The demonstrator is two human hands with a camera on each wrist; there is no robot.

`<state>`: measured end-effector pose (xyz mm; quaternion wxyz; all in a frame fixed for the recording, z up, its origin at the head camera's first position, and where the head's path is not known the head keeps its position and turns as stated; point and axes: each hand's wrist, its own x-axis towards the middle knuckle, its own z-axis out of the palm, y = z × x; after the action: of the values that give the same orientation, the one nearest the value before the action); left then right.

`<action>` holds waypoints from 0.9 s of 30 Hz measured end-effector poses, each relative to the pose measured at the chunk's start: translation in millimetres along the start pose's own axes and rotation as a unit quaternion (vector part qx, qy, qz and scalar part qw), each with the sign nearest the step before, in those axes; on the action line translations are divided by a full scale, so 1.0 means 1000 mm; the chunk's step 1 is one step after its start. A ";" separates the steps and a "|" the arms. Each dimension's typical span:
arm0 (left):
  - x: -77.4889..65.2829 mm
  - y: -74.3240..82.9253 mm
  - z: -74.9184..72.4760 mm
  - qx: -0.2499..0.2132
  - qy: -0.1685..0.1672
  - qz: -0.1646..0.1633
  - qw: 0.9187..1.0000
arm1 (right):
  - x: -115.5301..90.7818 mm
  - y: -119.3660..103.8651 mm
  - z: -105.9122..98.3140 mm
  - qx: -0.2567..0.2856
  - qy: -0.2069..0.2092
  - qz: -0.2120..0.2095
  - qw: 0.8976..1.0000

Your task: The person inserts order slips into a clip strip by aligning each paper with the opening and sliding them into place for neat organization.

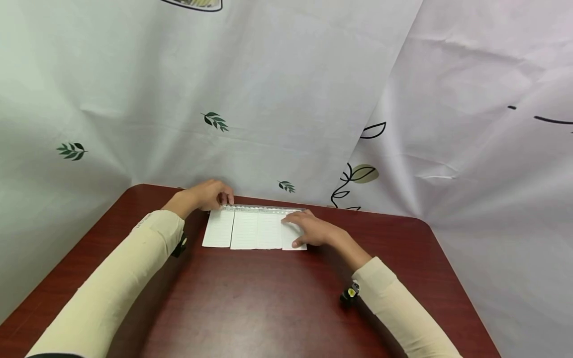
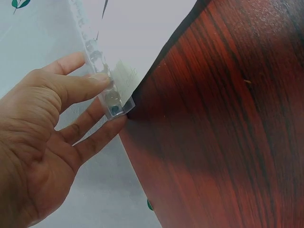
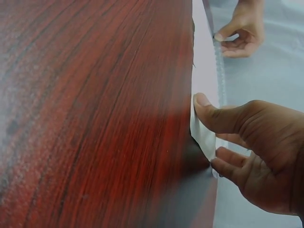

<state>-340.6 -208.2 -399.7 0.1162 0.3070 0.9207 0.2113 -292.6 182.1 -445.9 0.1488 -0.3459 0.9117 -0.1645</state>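
Observation:
White lined paper pieces (image 1: 245, 231) lie side by side at the far part of the table. Along their far edge runs a clear plastic ruler-like strip (image 1: 264, 209), ridged in the left wrist view. My left hand (image 1: 208, 195) pinches the left end of this strip (image 2: 114, 107), thumb on top and fingers on the other side. At the right end, my right hand (image 1: 313, 229) holds the rightmost paper piece (image 1: 291, 237). Its thumb rests on the paper (image 3: 204, 137) in the right wrist view, and its other fingers curl at the far edge, partly hidden.
The dark red wood-grain table (image 1: 250, 298) has rounded far corners. A pale hanging cloth (image 1: 268, 99) with leaf prints stands right behind its far edge. Small dark devices (image 1: 349, 294) are worn at both wrists.

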 end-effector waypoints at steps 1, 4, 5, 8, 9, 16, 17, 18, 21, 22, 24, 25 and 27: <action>-0.001 0.000 0.000 0.001 0.000 0.002 1.000 | 0.001 -0.001 0.000 -0.003 -0.002 0.003 1.000; -0.003 0.000 -0.001 -0.001 -0.003 0.005 1.000 | 0.003 0.001 0.002 0.008 -0.002 0.010 1.000; -0.004 0.000 -0.001 -0.001 -0.003 0.006 1.000 | 0.000 -0.007 -0.002 0.007 -0.005 0.017 1.000; -0.004 -0.001 0.000 -0.003 -0.004 0.009 1.000 | -0.006 -0.022 -0.010 0.009 -0.008 0.032 0.999; -0.004 -0.002 0.000 -0.002 -0.003 0.010 1.000 | -0.007 -0.023 -0.010 0.008 -0.007 0.031 0.999; -0.004 -0.006 0.006 0.001 0.007 0.009 1.000 | -0.005 -0.006 -0.009 0.019 0.040 -0.001 0.999; -0.004 -0.007 0.007 0.001 0.008 0.011 1.000 | -0.004 -0.001 -0.007 0.017 0.059 -0.008 0.998; -0.004 -0.008 0.009 0.001 0.010 0.011 1.000 | -0.002 0.006 -0.005 0.012 0.079 -0.011 0.997; -0.004 -0.011 0.012 0.002 0.017 0.020 1.000 | 0.002 0.013 -0.004 -0.013 0.139 0.000 0.990; -0.005 -0.012 0.012 0.003 0.017 0.023 1.000 | 0.003 0.015 -0.003 -0.023 0.153 0.007 0.988; -0.006 -0.014 0.014 0.000 0.017 0.025 1.000 | 0.005 0.013 -0.005 -0.024 0.168 0.024 0.985; -0.007 -0.015 0.014 -0.003 0.017 0.027 0.999 | 0.005 0.009 -0.006 -0.021 0.170 0.032 0.985; -0.010 -0.016 0.014 -0.007 0.017 0.030 0.999 | 0.003 -0.003 -0.013 -0.015 0.160 0.053 0.986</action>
<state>-336.1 -221.7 -419.1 0.0960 0.3304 0.9113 0.2263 -297.9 181.0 -434.0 0.0042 -0.2683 0.9432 -0.1961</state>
